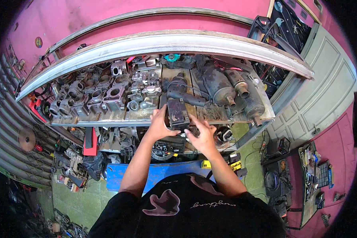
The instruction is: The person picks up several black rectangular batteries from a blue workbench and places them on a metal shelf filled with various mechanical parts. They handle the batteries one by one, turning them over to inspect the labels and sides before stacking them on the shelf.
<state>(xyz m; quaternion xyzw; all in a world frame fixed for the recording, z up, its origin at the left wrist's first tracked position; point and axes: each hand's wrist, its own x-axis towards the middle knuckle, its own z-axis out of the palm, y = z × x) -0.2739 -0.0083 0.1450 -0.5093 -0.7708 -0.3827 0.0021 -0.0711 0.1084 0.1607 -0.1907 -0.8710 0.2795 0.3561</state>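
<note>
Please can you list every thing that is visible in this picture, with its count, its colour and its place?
dark rectangular battery-like box: one, black-grey, front edge of the shelf, between both hands
grey metal engine cylinder blocks: many, count unclear, grey, left half of the shelf
black power drill: one, black, shelf middle, behind the box
dark rusty exhaust mufflers: about three, brown-black, right part of the shelf
worn metal shelf: one, grey, against the pink wall
blue flat board: one, blue, below the shelf
left hand: one, on the box's left side
right hand: one, at the box's lower right
</note>
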